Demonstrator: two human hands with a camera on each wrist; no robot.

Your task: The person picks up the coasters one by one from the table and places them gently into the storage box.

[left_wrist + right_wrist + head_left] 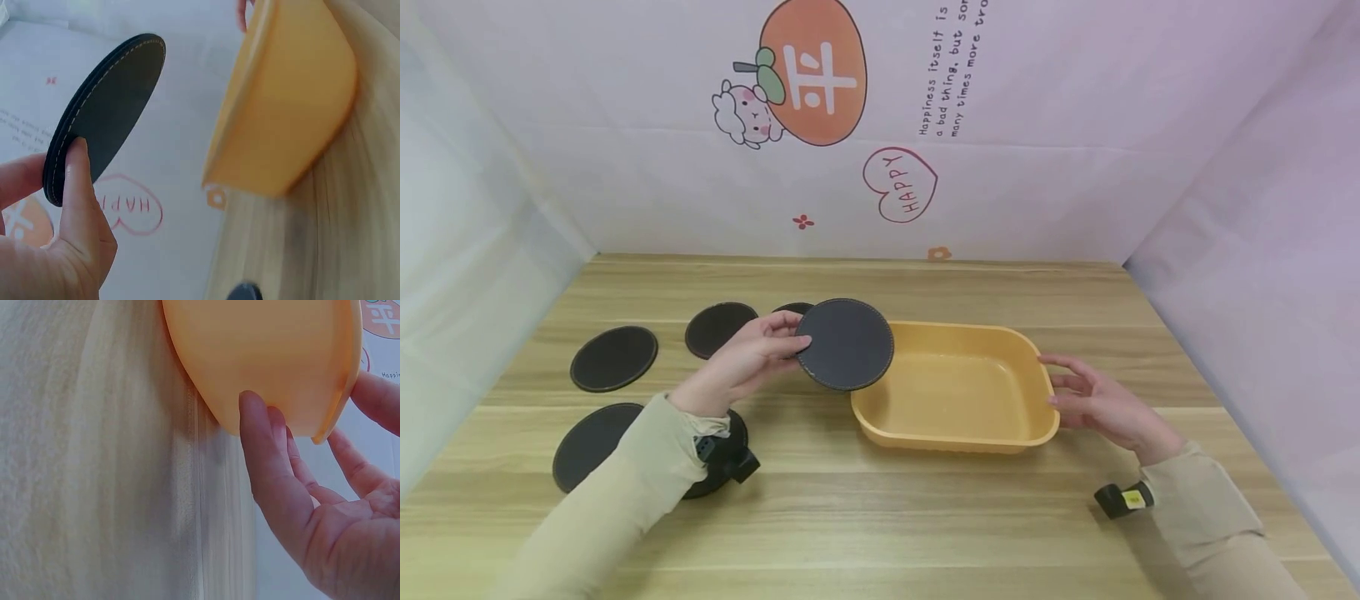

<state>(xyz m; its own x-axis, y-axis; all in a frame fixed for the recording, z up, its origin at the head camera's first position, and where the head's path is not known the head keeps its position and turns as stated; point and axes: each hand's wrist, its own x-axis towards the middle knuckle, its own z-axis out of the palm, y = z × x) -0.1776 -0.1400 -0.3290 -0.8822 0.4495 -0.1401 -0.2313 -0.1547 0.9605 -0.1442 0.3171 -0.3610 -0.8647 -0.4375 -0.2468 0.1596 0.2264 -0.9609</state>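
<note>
Pale cloth [1060, 167] with printed drawings hangs behind a wood-grain table [925, 533]. Dark round mats [613, 358] lie at the left of the frame, some partly hidden by the left arm. Just left of centre, the left hand [752, 358] pinches a stitched dark disc [846, 344] between thumb and fingers, raised, overlapping the yellow basin's [955, 400] left end in the head view. Right of centre, the right hand [1101, 408], fingers spread and slightly bent, touches the basin's right end.

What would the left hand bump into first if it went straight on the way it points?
Probably the yellow tub: the left hand, pinching a black disc, points toward the tub's left side. Height is unclear, so it might pass above instead.
</note>
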